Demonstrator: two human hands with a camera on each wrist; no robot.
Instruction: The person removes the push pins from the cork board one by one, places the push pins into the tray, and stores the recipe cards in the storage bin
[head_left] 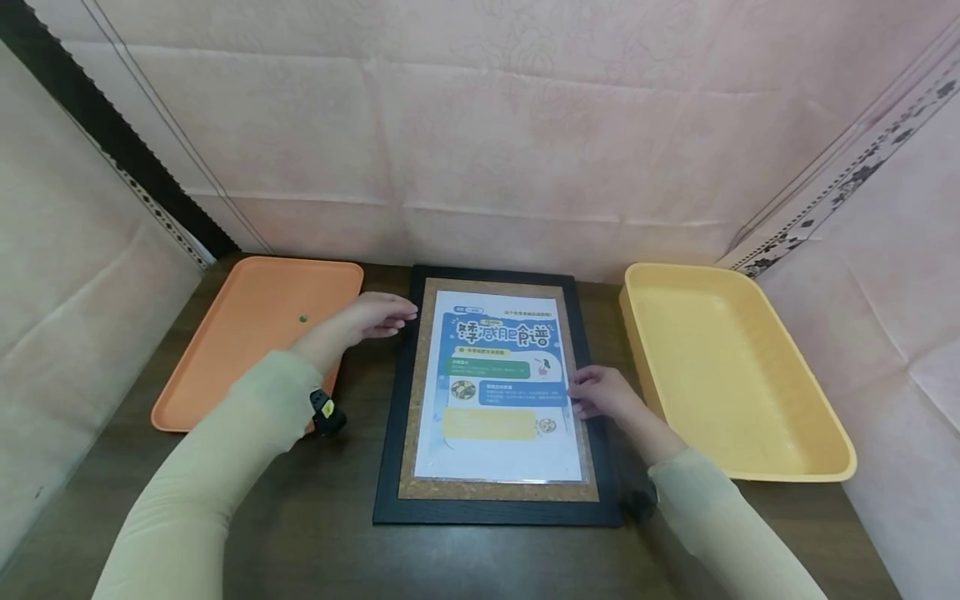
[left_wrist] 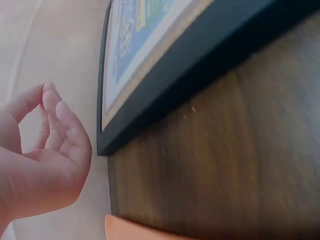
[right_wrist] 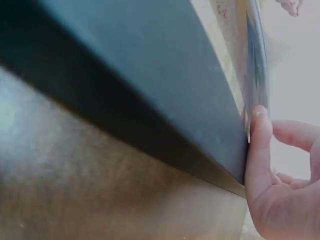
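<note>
A blue-and-white printed sheet (head_left: 498, 462) with a glossy edge lies on a cork board (head_left: 498, 489) in a black frame (head_left: 495, 512). My right hand (head_left: 603, 392) is at the sheet's right edge, finger and thumb pinching it; in the right wrist view a fingertip (right_wrist: 259, 117) touches that edge. Over the gap between the orange tray (head_left: 232, 333) and the frame's upper left side is my left hand (head_left: 375, 315). In the left wrist view its fingers (left_wrist: 75, 135) curl until their tips meet the thumb. Nothing shows between them. One tiny green piece (head_left: 302, 318) sits on the tray.
A deep yellow bin (head_left: 720, 358) stands right of the frame. The dark wooden table (head_left: 315, 533) backs onto a pale cloth wall (head_left: 480, 150), with cloth walls at both sides too. A dark band (head_left: 330, 414) is worn on the left wrist.
</note>
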